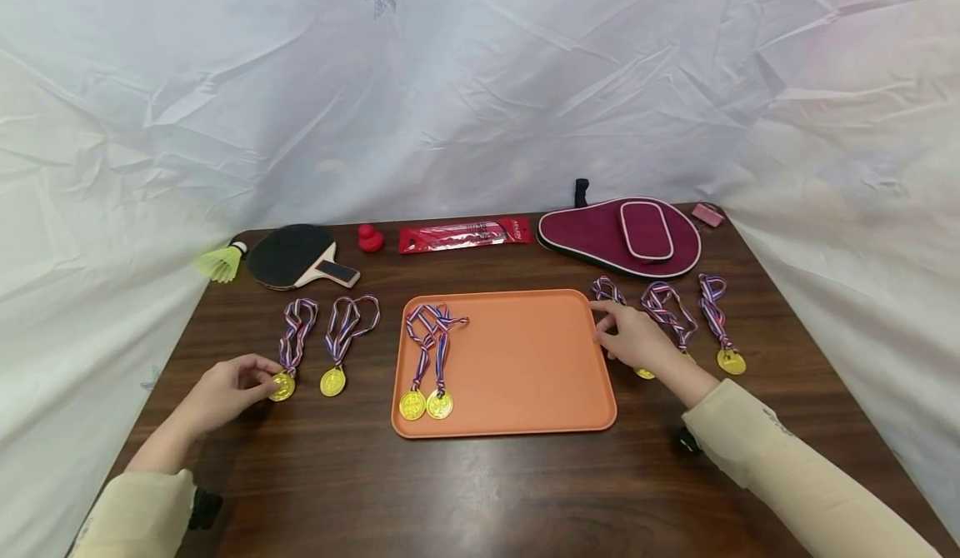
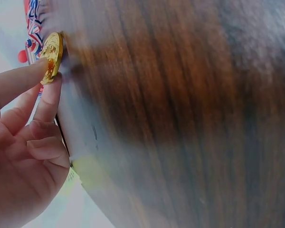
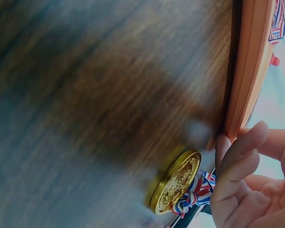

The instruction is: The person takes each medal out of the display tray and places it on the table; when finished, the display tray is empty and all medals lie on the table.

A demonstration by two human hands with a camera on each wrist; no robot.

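At the left, my left hand [image 1: 228, 390] pinches a gold medal [image 2: 52, 57] between thumb and fingertips; its striped ribbon [image 1: 298, 329] trails away over the table. Another medal [image 1: 333, 381] lies just right of that one. An orange tray [image 1: 525, 362] sits in the middle, two medals [image 1: 439, 403] with ribbons on its left side. My right hand [image 1: 637, 341] holds the tray's right rim [image 3: 247, 71] with its fingertips. Under and beside that hand lie more medals, one gold disc [image 3: 178, 183] close below the fingers, and one [image 1: 731, 361] farther right.
Along the back lie a shuttlecock [image 1: 222, 263], a black table tennis paddle [image 1: 291, 256], a red duck [image 1: 370, 238], a red packet [image 1: 465, 235], a maroon paddle case [image 1: 585, 237] and a small pink item [image 1: 707, 215]. White cloth [image 1: 480, 108] hangs around the table.
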